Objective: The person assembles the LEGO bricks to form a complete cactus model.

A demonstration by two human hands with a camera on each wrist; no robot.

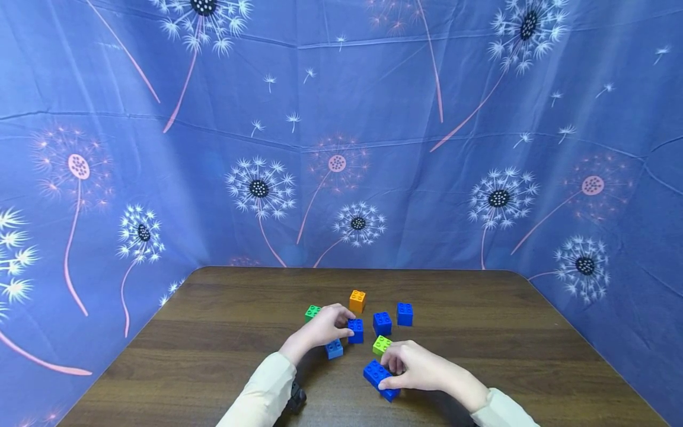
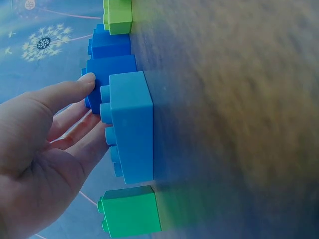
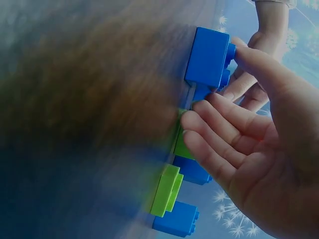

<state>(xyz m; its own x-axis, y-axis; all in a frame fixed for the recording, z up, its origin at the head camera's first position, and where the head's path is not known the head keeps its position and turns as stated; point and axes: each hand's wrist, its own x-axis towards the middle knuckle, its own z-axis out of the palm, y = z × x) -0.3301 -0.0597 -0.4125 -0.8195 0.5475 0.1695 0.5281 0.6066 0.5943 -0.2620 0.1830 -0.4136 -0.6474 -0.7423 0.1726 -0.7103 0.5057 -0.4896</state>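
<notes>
In the head view my left hand holds a dark blue toy brick between thumb and fingers, low at the tabletop. The thumb tip lies on that brick's studded side in the left wrist view, where a lighter blue brick partly covers it. My right hand grips a longer blue brick, thumb on the near side and fingers on the far side. In the right wrist view the thumb meets this brick's studs. A lime green brick stands just beyond the right fingers.
On the wooden table, a green brick and an orange brick stand farther back. Two more blue bricks, one left and one right, are behind the lime one. A dandelion-patterned cloth hangs behind the table.
</notes>
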